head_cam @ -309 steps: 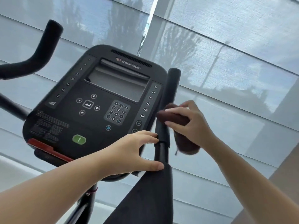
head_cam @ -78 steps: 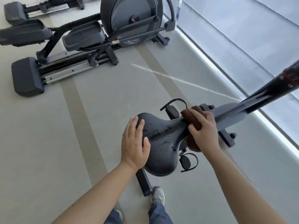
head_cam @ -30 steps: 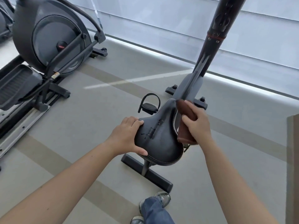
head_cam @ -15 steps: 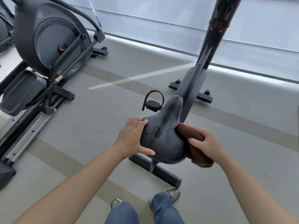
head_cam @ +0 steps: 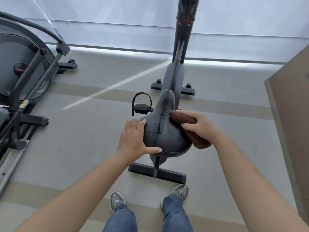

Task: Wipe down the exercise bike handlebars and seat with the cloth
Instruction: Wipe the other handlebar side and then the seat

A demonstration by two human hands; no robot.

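Observation:
The black bike seat [head_cam: 164, 131] fills the centre of the view, its narrow nose pointing away from me and worn marks along its middle. My left hand [head_cam: 135, 138] grips the seat's left edge, thumb along the rear rim. My right hand [head_cam: 199, 126] presses a folded brown cloth [head_cam: 185, 120] against the seat's right side; the cloth's lower end hangs out below my palm. The bike's dark post [head_cam: 183, 41] rises beyond the seat; the handlebars are out of view.
The rear foot bar [head_cam: 158, 173] lies below the seat, just ahead of my shoes [head_cam: 117, 200]. A strapped pedal [head_cam: 142, 105] juts out left of the seat. An elliptical machine [head_cam: 25, 72] stands at the left. A brown panel [head_cam: 291, 114] rises at the right.
My right hand has slid the cloth from the seat's rear right edge forward and up along its right side. I now look along the bike from behind. My left hand keeps its grip.

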